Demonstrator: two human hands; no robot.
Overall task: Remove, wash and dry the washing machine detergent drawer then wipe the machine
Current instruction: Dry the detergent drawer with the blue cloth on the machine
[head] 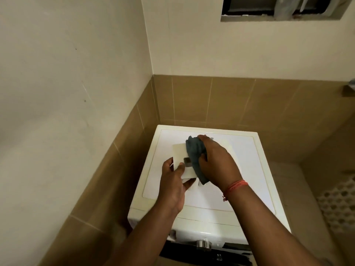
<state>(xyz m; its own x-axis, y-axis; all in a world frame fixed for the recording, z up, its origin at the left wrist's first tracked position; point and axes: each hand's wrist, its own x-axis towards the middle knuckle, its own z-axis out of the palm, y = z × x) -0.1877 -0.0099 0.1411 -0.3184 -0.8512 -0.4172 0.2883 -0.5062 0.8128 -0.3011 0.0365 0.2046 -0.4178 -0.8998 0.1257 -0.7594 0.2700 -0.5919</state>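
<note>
Tiled corner; white washing machine top [240, 169]. Left hand [172, 187] clamps white plastic detergent drawer [179, 152], long axis pointing away; right hand [215, 162] grips blue-grey cloth [195, 150] against its right side.

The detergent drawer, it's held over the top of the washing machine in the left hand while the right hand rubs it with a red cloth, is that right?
Not quite: the head view shows the cloth is dark blue-grey, not red. The rest holds: the left hand holds the detergent drawer over the washing machine while the right hand rubs it.

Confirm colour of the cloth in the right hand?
Dark blue-grey cloth, gripped by the right hand against the white drawer; head view.
</note>
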